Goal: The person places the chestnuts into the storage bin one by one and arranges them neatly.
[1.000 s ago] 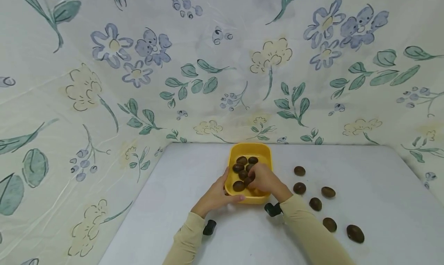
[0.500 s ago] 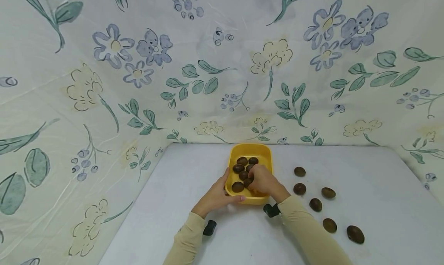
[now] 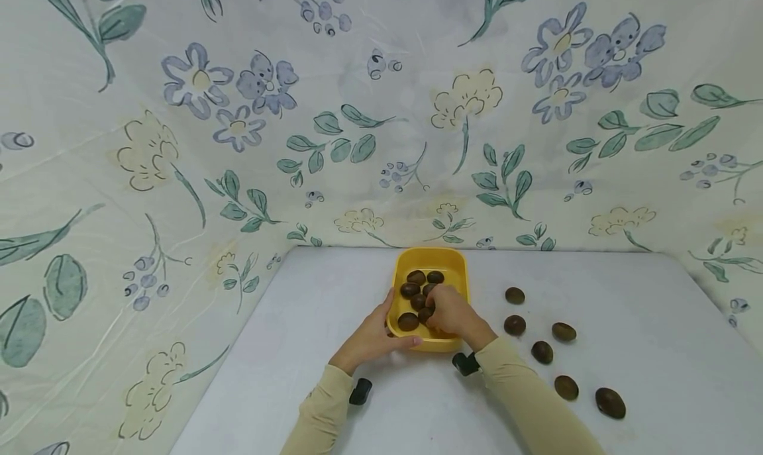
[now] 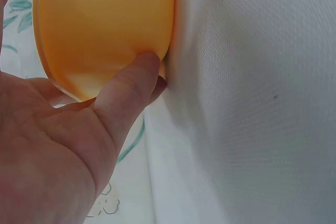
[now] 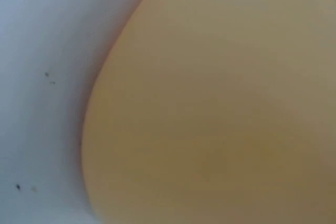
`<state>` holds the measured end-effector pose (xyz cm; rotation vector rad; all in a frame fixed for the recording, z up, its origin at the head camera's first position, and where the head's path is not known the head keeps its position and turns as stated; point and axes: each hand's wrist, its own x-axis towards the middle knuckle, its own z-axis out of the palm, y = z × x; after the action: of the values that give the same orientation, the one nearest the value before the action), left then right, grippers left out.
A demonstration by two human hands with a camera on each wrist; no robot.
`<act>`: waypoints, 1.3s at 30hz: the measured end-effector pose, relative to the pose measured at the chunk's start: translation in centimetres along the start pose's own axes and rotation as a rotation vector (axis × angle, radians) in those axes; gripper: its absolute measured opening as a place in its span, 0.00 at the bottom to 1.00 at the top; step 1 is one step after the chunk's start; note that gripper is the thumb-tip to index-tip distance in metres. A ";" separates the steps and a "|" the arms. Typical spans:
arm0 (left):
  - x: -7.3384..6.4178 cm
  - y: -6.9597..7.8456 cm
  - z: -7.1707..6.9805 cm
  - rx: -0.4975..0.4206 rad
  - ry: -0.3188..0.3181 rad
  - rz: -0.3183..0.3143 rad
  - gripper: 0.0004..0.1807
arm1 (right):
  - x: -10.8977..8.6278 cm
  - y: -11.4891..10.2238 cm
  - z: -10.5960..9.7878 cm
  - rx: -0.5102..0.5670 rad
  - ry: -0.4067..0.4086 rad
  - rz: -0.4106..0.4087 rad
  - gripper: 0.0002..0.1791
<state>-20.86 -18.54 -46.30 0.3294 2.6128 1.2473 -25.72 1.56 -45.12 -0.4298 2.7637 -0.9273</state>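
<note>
A yellow plastic tub (image 3: 456,259) stands on the white table, holding several glossy, dark brown oval pebbles (image 3: 408,322). My left hand (image 3: 371,339) grips its near left corner, fingers along the left side and thumb across the front. In the left wrist view the left thumb (image 4: 126,85) presses on the outer wall of the tub (image 4: 105,24). Inside the tub, my right hand (image 3: 454,312) has curled fingers down at a pebble (image 3: 426,314) near the middle; its fingertips are partly hidden. The tub's smooth wall (image 5: 210,103) fills most of the right wrist view.
To the right of the tub, several more brown pebbles (image 3: 542,352) lie scattered on the white table (image 3: 316,296). Black camera mounts (image 3: 360,391) sit at both wrists. A floral cloth (image 3: 357,110) hangs behind and at the left.
My right hand has shifted very slightly left inside the tub. My left hand keeps its grip, and the loose pebbles on the table stay where they were.
</note>
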 end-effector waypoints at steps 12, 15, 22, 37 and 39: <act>0.0 -0.2 0.1 -0.003 0.002 -0.004 0.66 | -0.6 0.0 -0.4 0.072 0.021 -0.006 0.18; 0.1 -0.3 0.1 -0.007 0.000 -0.006 0.67 | -1.3 0.1 -1.2 0.147 0.057 -0.022 0.19; 0.1 -0.2 0.1 -0.004 0.008 -0.010 0.67 | -3.3 1.7 -4.7 0.278 0.126 -0.115 0.19; 0.0 -0.1 0.1 0.005 0.013 -0.007 0.68 | -9.1 7.9 -10.9 0.289 0.266 -0.026 0.21; 0.0 0.0 0.1 0.003 0.014 -0.008 0.68 | -9.5 8.8 -11.2 0.268 0.281 -0.024 0.22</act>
<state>-20.85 -18.48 -46.41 0.3114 2.6259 1.2476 -21.73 17.67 -40.87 -0.3085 2.8180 -1.4408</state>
